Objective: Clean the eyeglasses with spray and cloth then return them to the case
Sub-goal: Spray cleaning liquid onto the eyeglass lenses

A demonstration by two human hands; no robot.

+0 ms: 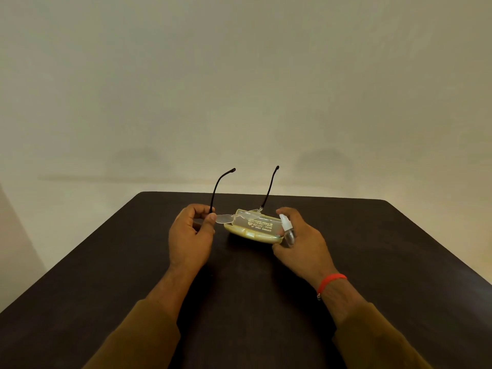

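At the centre of the frame we hold the eyeglasses [237,215] just above the open case [253,229], their dark arms unfolded and pointing up toward the wall. Our left hand [190,235] pinches them at the left lens corner, thumb and fingers closed on the frame. Our right hand [300,241], a red thread [331,282] at its wrist, wraps around a small clear spray bottle [288,230], its white nozzle aimed toward the lenses. The case rests on the dark tabletop [106,262]. We judge the job barely begun: glasses out, spraying about to start, wiping and return remaining. No cloth is visible.
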